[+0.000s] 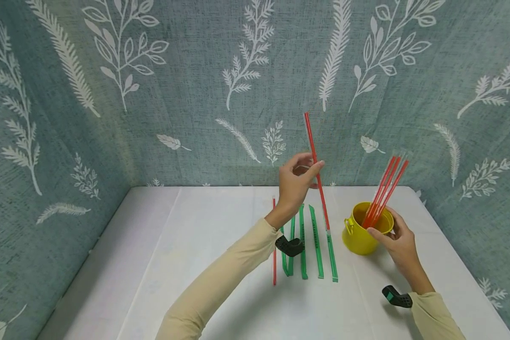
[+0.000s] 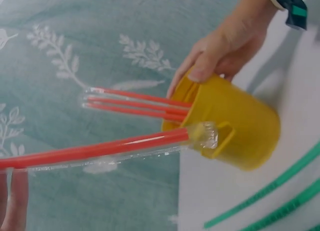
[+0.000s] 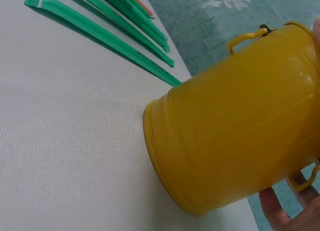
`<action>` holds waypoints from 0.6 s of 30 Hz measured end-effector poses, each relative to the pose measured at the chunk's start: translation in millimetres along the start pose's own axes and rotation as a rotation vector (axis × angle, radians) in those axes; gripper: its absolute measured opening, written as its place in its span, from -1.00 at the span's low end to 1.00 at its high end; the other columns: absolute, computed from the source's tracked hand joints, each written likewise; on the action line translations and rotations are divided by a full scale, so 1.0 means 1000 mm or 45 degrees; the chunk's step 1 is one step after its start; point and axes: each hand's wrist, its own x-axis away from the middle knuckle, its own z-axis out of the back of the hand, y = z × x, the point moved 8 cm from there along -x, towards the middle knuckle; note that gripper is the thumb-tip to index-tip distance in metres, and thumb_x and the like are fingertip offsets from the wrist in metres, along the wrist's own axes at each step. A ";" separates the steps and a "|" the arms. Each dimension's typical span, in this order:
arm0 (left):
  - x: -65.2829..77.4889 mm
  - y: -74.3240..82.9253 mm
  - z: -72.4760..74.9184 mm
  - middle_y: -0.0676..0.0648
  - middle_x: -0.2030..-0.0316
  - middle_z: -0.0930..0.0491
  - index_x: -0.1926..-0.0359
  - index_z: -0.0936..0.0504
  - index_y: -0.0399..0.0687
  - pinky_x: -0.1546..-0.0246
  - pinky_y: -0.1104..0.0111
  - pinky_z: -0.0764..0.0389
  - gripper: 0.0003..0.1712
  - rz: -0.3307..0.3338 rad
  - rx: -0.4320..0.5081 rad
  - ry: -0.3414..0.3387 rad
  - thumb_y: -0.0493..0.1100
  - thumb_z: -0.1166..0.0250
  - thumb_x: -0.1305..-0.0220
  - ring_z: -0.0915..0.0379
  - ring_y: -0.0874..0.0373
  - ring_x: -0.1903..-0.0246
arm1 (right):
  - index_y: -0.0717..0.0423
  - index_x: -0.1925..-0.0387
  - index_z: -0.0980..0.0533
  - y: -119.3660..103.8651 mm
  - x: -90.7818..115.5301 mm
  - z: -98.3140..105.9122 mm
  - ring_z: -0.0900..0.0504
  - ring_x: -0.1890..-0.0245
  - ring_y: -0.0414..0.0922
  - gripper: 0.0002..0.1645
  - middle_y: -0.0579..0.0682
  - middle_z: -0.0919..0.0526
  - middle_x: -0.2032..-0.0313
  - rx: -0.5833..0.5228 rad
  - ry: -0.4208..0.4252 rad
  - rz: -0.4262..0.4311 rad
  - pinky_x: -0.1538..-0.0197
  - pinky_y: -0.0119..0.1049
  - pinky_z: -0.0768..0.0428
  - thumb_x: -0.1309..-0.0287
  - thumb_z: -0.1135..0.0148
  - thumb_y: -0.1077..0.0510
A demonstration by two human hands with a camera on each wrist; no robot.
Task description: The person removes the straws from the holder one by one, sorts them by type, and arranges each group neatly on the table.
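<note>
My left hand (image 1: 294, 184) pinches a red drinking straw (image 1: 321, 193) in a clear wrapper, raised above the table and nearly upright in the head view. In the left wrist view the wrapper's end stands out in front of the yellow bucket (image 2: 235, 126). My right hand (image 1: 401, 245) grips that bucket at its right side, thumb at the rim. Several red straws (image 1: 384, 189) in clear wrappers lean to the right inside it. Their lower ends are hidden by the bucket wall.
Several green paper-wrapped straws (image 1: 316, 243) lie side by side on the white table (image 1: 221, 245), left of the bucket. Another red straw (image 1: 274, 264) lies to their left, partly behind my left forearm. A leaf-patterned cloth (image 1: 195, 94) hangs behind the table.
</note>
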 end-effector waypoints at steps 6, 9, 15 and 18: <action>0.007 -0.005 0.019 -0.22 0.32 -0.42 0.06 -0.45 -0.27 0.48 -0.01 -0.55 -0.66 0.090 -0.005 -0.011 -0.29 -0.22 -0.10 -0.42 -0.22 0.35 | -0.36 -0.26 -0.05 -0.002 0.001 0.000 -0.23 -0.13 -0.26 -0.17 -0.21 -0.24 -0.19 -0.003 -0.001 -0.016 0.10 -0.75 -0.32 0.01 -0.23 -0.02; 0.011 -0.009 0.029 -0.19 0.33 -0.42 0.05 -0.45 -0.25 0.49 -0.03 -0.54 -0.65 0.139 -0.006 0.009 -0.29 -0.22 -0.10 -0.41 -0.19 0.35 | -0.36 -0.27 -0.05 -0.004 0.002 0.000 -0.23 -0.13 -0.26 -0.17 -0.20 -0.24 -0.19 -0.011 -0.008 -0.019 0.11 -0.75 -0.32 0.01 -0.24 -0.01; 0.017 -0.027 0.048 -0.14 0.33 -0.41 0.04 -0.46 -0.20 0.52 0.06 -0.58 -0.62 0.216 0.014 0.010 -0.25 -0.25 -0.08 -0.43 -0.06 0.38 | -0.36 -0.27 -0.04 -0.007 0.003 0.000 -0.24 -0.12 -0.27 -0.16 -0.20 -0.24 -0.19 -0.007 -0.017 -0.021 0.12 -0.76 -0.32 0.01 -0.23 -0.02; 0.020 -0.036 0.057 -0.15 0.32 -0.42 0.03 -0.46 -0.15 0.53 0.09 -0.59 -0.60 0.239 0.006 0.013 -0.21 -0.26 -0.07 -0.44 0.02 0.41 | -0.35 -0.27 -0.04 -0.006 0.003 -0.001 -0.24 -0.11 -0.27 -0.16 -0.19 -0.24 -0.19 -0.011 -0.009 -0.008 0.12 -0.75 -0.32 0.01 -0.24 0.00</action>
